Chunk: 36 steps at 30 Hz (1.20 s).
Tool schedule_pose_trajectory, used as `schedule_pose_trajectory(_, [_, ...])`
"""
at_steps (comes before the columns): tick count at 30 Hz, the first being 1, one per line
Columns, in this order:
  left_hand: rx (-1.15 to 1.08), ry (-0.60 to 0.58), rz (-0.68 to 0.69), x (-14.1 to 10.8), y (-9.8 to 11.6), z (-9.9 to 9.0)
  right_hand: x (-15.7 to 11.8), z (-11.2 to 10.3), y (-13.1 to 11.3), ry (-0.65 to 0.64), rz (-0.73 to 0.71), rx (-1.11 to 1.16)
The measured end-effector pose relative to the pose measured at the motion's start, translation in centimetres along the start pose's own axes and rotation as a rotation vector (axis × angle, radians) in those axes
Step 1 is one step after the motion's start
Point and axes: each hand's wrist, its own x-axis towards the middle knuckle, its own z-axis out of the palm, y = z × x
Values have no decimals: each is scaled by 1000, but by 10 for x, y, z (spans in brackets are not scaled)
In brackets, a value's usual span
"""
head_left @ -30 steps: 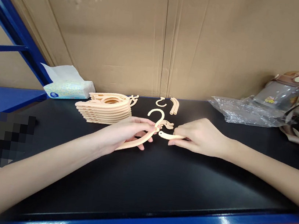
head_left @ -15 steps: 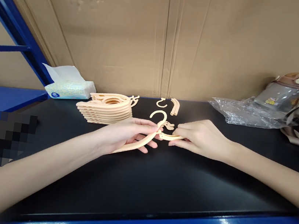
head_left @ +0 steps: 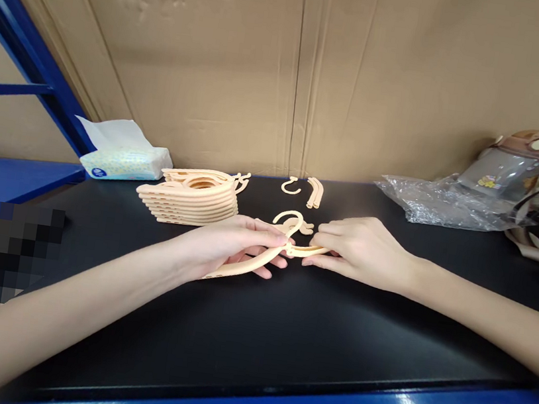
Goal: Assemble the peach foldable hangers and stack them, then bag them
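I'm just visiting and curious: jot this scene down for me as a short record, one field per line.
Left hand: holding a hooked hanger piece near the base of its hook
Right hand: holding a curved arm piece
Contact: the pieces' ends meet at the left fingertips; whether they are locked together, I cannot tell
Far side of table: loose hook, two loose arms
Left side: hanger stack, tissue pack
Right side: clear plastic, bottle
Surface: black tabletop
Backdrop: cardboard
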Motion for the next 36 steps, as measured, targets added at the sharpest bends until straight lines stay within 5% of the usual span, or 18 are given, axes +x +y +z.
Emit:
schedule_pose_trajectory(11, [64,-37,110,0,0,0,-3,-1,-6,45,-74,-82])
schedule_pose_trajectory(36, [253,32,128,-1,-3,6,-1,-2,-6,-101,31,286])
